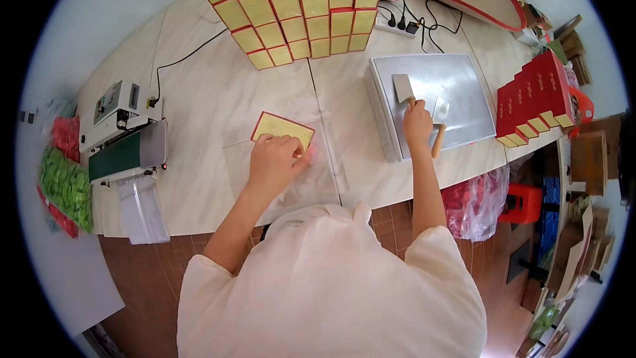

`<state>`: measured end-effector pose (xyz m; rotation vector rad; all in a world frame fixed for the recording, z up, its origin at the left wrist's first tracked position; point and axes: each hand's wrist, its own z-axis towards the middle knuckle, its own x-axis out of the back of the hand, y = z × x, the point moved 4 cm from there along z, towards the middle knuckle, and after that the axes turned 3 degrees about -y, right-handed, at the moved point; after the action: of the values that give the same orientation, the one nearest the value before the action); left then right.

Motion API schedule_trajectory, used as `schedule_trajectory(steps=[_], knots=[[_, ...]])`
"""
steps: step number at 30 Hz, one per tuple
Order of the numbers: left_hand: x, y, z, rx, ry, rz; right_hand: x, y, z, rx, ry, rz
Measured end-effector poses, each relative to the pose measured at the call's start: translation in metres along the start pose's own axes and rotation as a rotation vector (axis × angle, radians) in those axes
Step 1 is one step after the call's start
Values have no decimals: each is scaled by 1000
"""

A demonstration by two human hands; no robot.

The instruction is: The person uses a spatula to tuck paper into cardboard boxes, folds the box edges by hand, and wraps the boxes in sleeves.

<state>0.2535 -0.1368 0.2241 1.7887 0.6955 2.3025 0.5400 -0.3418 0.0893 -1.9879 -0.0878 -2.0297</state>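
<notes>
My left hand (278, 159) rests with bent fingers at the near edge of a yellow box with red edges (283, 127), which lies on clear plastic film (310, 182) on the marble-patterned table. Over the silver metal plate (457, 79), my right hand (417, 122) is closed round the wooden handle of a scraper, whose flat blade (402, 87) lies on the plate's left part. Just right of that hand, a second scraper with a wooden handle (438, 140) lies on the plate.
Stacked red and yellow boxes (285, 10) stand at the back. A sealing machine (126, 132) is at the left, with a black cable. More red boxes (536, 96) stand at the right, and a power strip (396, 23) with cables lies behind the plate.
</notes>
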Motion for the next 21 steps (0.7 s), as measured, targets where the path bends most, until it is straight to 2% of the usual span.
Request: schedule_trajectory(steps=[2,3,5,7,8,9,10,11,13,14,18,20,21], knots=[[-8,-2,-2,42,-82,6,6,3,-18,75,-60,317],[-12,-3,-3,38,-82,5,12,5,-30,72,-57,317],[-14,-8,-6,81,59,66,31,-8,-62,305,-92,708],[-16,-14,-7,145,66,-8,66,-21,-93,326,-272,810],[-15,-18,-8,211,73,-76,83,-25,-105,324,-274,808],[-15,-21,-8,212,70,-78,96,-31,-116,337,-377,802],[-12,-20,-8,153,115,-32,105,-35,-125,348,-481,794],[-9,-19,-7,94,160,14,113,-37,-131,344,-483,792],[-8,-20,-8,96,171,39,131,-46,-141,540,-425,877],[-7,-21,-8,97,188,68,134,-48,-143,591,-447,816],[-8,-26,-11,120,218,131,143,-61,-147,717,-436,811],[-8,-28,-11,133,229,161,143,-65,-149,824,-300,692],[-8,-29,-11,139,232,161,144,-67,-150,830,-303,690]])
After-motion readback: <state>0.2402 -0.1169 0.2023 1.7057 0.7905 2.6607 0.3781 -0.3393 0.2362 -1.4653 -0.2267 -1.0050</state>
